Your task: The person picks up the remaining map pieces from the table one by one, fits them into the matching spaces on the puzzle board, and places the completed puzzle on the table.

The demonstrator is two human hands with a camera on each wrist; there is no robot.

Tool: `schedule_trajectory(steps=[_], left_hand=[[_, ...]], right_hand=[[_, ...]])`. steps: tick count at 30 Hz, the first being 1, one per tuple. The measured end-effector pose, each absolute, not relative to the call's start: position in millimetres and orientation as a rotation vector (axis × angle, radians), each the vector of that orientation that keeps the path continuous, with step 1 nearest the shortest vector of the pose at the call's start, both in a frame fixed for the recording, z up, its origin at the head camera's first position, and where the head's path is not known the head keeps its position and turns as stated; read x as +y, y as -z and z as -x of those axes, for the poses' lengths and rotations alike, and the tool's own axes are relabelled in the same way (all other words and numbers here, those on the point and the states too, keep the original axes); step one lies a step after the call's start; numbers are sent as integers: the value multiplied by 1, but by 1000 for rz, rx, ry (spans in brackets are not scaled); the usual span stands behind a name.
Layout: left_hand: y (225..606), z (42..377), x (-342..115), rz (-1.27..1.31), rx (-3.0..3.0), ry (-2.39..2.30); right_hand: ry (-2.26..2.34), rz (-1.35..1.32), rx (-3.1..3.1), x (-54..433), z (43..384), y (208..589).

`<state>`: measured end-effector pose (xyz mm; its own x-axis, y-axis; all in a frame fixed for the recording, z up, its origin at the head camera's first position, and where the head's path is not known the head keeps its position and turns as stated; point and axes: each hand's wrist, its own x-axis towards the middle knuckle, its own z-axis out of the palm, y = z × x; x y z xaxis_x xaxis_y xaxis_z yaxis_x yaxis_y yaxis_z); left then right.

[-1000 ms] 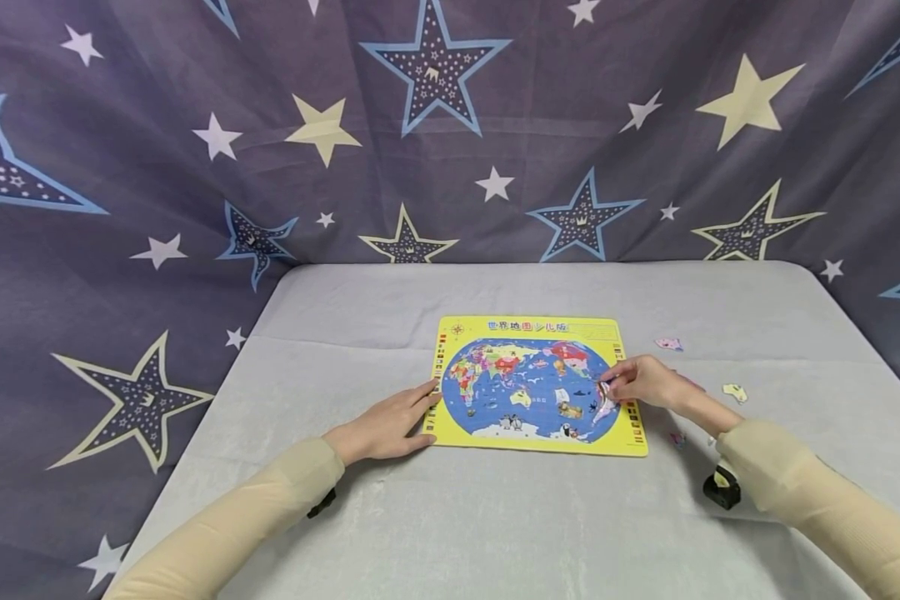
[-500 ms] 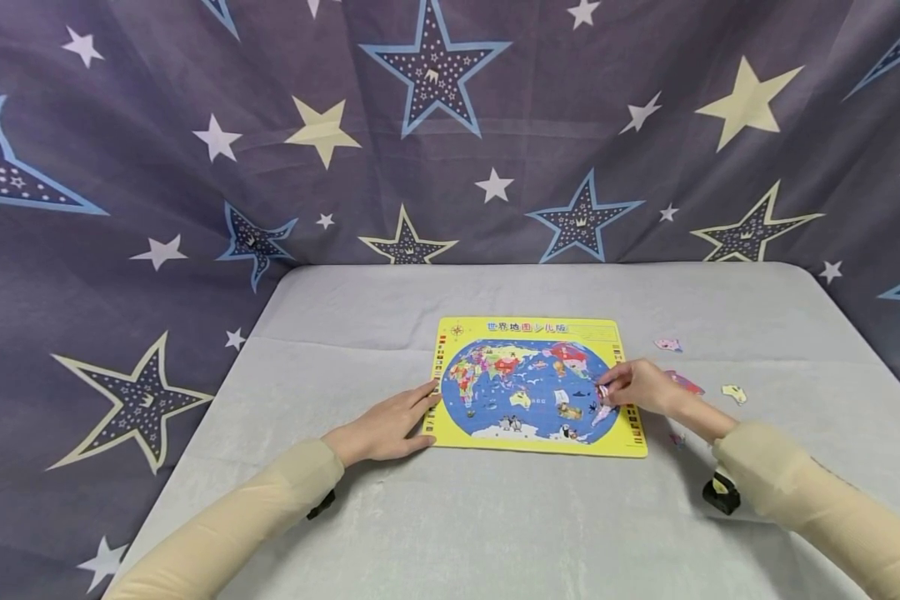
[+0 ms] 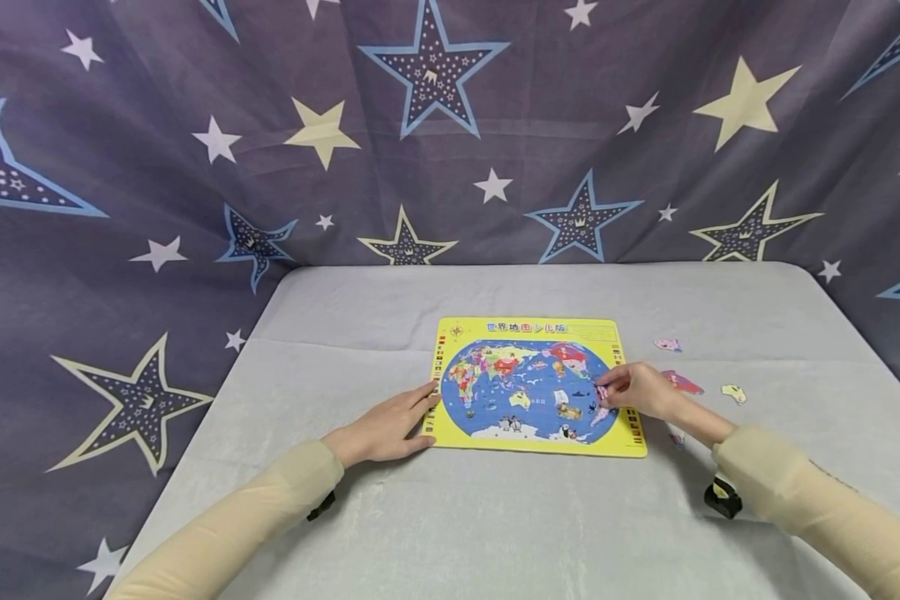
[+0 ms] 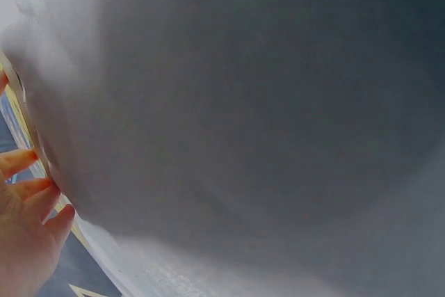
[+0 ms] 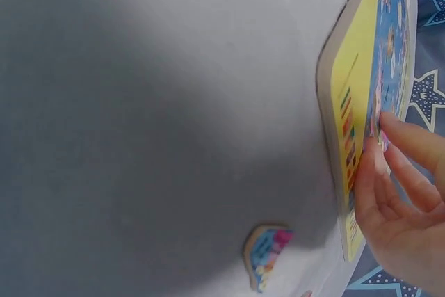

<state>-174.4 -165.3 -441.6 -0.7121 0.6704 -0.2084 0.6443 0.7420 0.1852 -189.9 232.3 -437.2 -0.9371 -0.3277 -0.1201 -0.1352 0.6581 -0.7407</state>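
Observation:
A yellow-framed world map puzzle board (image 3: 495, 446) lies flat on the table, its blue oval map filled with coloured land and animal pictures. My left hand (image 3: 386, 427) rests at the board's left edge, fingers stretched onto the frame; in the left wrist view those fingers (image 4: 40, 203) touch its rim. Over the map's right side, my right hand (image 3: 641, 390) pinches a small pink puzzle piece (image 3: 602, 392) between thumb and fingertips. The right wrist view has that hand (image 5: 407, 206) low against the board, and its fingers hide most of the piece.
Several loose puzzle pieces lie right of the board: a pink one (image 3: 668, 344), a red one (image 3: 684, 382), a pale yellow one (image 3: 735, 393) and a small blue-pink one (image 5: 268, 254). A star-patterned curtain (image 3: 495, 225) hangs behind the grey-covered table (image 3: 495, 525).
My right hand has shifted slightly down the map's right side with the piece, and the red loose piece beside it shows more. The left hand and board stay put.

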Motion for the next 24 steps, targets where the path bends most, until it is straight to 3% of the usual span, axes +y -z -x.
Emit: schedule_trajectory(steps=[24], left_hand=[[445, 175, -166, -1043, 2680, -145]], right_hand=[[1109, 369, 2647, 229, 185, 441]])
